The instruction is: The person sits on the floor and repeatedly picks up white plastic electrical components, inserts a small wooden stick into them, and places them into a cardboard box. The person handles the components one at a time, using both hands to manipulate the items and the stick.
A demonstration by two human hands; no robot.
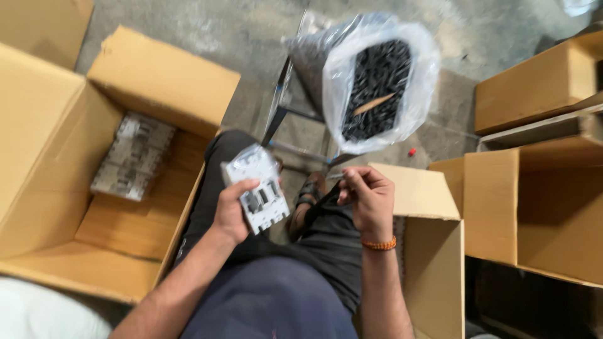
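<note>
The left hand [231, 210] is clamped around a pale grey, block-shaped device [257, 187] wrapped in clear plastic, thumb across its face. Its long axis tilts from lower right up to upper left, away from the person, over the lap. The right hand [369, 199] is nearly closed, fingertips pinching a small dark screw [335, 176] that points left toward the device. Beyond the hands, a clear bag of dark screws [377, 85] stands open on the concrete floor. An open carton [56, 188] at the left holds more grey devices [133, 156]; other cartons [534, 188] sit right.
</note>
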